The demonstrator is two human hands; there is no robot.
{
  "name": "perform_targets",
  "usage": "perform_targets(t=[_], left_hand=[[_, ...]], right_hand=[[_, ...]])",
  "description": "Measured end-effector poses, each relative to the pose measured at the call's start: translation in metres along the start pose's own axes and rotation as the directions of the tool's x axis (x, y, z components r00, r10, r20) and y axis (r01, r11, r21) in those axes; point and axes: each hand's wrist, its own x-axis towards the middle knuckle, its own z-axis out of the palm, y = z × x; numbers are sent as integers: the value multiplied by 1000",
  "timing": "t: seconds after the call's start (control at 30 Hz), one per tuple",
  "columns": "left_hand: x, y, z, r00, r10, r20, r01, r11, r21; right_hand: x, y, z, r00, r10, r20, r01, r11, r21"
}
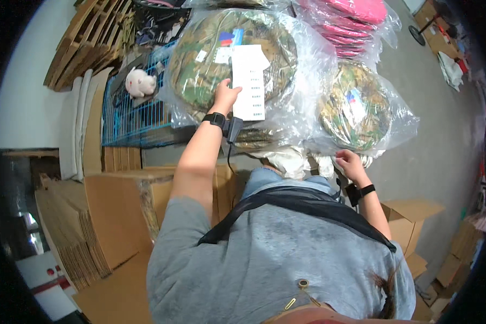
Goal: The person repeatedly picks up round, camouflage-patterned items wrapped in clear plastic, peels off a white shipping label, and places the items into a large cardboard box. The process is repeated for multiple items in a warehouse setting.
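Observation:
My left hand (225,97) reaches up and pinches the left edge of a white printed paper sheet (249,81). The sheet lies on a big clear plastic bag of camouflage hats (210,54). A black band with a cable sits on that wrist. My right hand (351,162) is lower right, fingers curled on the bottom edge of a second clear bag of camouflage hats (353,110). Its wrist also wears a black band. My grey shirt and a black strap fill the lower middle of the view.
A bag of pink hats (351,21) lies above the camouflage bags. A blue wire cage (132,116) with a white plush toy (140,82) stands at left, wooden pallets (89,38) behind it. Flat cardboard stacks (86,227) are at lower left, open boxes (407,216) at right.

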Motion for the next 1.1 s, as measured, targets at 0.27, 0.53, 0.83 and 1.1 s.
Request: perform_targets(t=[0.27,0.53,0.83,1.1], left_hand=[[66,-1,23,999,-34,3,34,998,50],[78,17,12,920,1,391,172,897,-407],[38,53,-27,869,101,485,320,633,-705],[5,61,-29,880,161,448,180,758,-627]], right_hand=[[106,-105,62,982,-143,124,134,988,73],[205,-155,108,987,-126,104,102,972,212],[221,-211,130,944,-246,218,51,765,642],[214,-206,136,968,-230,104,88,694,714]])
